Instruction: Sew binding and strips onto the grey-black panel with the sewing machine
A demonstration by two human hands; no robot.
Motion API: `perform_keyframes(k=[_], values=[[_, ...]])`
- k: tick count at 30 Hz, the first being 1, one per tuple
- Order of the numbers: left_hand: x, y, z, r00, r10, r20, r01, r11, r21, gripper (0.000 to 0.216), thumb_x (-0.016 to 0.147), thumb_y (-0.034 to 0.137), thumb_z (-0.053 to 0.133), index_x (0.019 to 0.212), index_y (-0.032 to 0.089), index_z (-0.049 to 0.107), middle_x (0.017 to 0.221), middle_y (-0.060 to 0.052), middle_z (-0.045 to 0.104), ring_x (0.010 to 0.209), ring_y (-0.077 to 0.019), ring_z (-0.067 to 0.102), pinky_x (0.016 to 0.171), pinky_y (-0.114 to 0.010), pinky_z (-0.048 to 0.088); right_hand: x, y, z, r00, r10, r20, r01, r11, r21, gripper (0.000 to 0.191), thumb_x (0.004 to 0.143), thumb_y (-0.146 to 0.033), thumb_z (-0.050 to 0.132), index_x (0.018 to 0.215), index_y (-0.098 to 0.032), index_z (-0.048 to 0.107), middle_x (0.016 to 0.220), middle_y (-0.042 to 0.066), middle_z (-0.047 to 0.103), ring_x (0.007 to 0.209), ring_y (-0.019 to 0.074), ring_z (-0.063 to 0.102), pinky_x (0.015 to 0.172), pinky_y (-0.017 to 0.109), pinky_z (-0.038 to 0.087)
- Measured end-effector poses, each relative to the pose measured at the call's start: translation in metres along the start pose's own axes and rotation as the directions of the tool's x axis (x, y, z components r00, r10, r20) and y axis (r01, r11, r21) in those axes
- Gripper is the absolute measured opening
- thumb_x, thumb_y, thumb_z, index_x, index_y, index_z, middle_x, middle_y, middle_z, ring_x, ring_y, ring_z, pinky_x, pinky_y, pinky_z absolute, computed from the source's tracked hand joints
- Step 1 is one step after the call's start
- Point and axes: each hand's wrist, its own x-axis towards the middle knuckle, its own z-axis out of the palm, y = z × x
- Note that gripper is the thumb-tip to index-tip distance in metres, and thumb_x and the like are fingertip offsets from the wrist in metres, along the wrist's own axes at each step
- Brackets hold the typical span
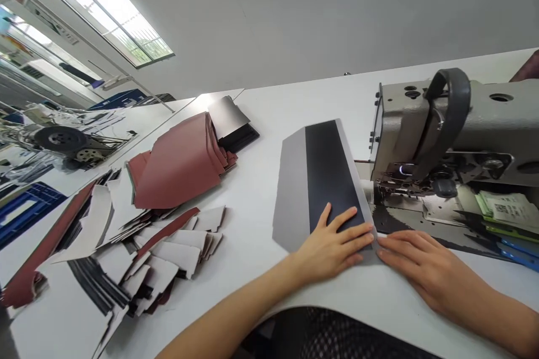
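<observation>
A flat panel of grey material with a wide black stripe (324,179) lies on the white sewing table (256,269), its end near the foot of the sewing machine (438,134). My left hand (332,241) rests flat on the panel's near part, fingers spread over the black stripe. My right hand (416,266) lies flat just to the right, fingertips on the panel's near corner, close to the machine's needle area. Neither hand grips anything. The needle and presser foot are mostly hidden by the machine's dark parts.
A heap of cut grey, black and red-brown pieces (138,252) lies left of the panel. Behind it sit a folded red-brown fabric stack (181,162) and dark pieces (236,134). Papers and blue items (509,219) lie right of the machine.
</observation>
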Motion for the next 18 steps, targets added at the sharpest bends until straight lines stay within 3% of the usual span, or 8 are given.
perform_keyframes(k=[3, 6, 10, 18], values=[[0.033, -0.036, -0.005, 0.995, 0.1, 0.021, -0.099, 0.994, -0.034, 0.041, 0.107, 0.037, 0.04, 0.147, 0.032, 0.048, 0.153, 0.002, 0.051, 0.152, -0.0201, 0.03, 0.127, -0.056, -0.002, 0.011, 0.02, 0.001, 0.998, 0.05, -0.028, -0.052, 0.996, -0.076, 0.035, 0.095, -0.008, 0.043, 0.114, -0.021, 0.07, 0.124, 0.009, 0.068, 0.11, 0.0233, 0.058, 0.093, 0.041, 0.049], [0.053, -0.057, -0.008, 0.99, 0.136, 0.031, -0.133, 0.988, -0.083, 0.039, 0.108, 0.037, 0.039, 0.145, 0.033, 0.05, 0.153, 0.003, 0.051, 0.151, -0.0193, 0.033, 0.128, -0.053, 0.0, 0.018, 0.032, 0.002, 0.996, 0.077, -0.051, -0.082, 0.99, -0.113, 0.033, 0.096, -0.009, 0.044, 0.114, -0.02, 0.07, 0.122, 0.008, 0.068, 0.106, 0.0225, 0.058, 0.092, 0.041, 0.047], [0.065, -0.072, -0.01, 0.979, 0.199, 0.046, -0.191, 0.973, -0.13, 0.04, 0.108, 0.038, 0.037, 0.145, 0.032, 0.05, 0.153, 0.003, 0.05, 0.152, -0.0188, 0.031, 0.128, -0.05, -0.005, 0.018, 0.035, 0.007, 0.991, 0.128, -0.046, -0.133, 0.98, -0.147, 0.034, 0.097, -0.011, 0.043, 0.119, -0.019, 0.068, 0.125, 0.008, 0.067, 0.104, 0.0227, 0.057, 0.091, 0.041, 0.046], [0.078, -0.086, -0.017, 0.966, 0.241, 0.092, -0.228, 0.964, -0.138, 0.041, 0.108, 0.038, 0.038, 0.146, 0.031, 0.05, 0.154, 0.002, 0.049, 0.149, -0.0222, 0.035, 0.127, -0.051, 0.004, 0.018, 0.038, 0.011, 0.987, 0.151, -0.051, -0.157, 0.976, -0.152, 0.033, 0.097, -0.011, 0.046, 0.123, -0.016, 0.066, 0.128, 0.008, 0.066, 0.105, 0.0239, 0.057, 0.092, 0.042, 0.043]])
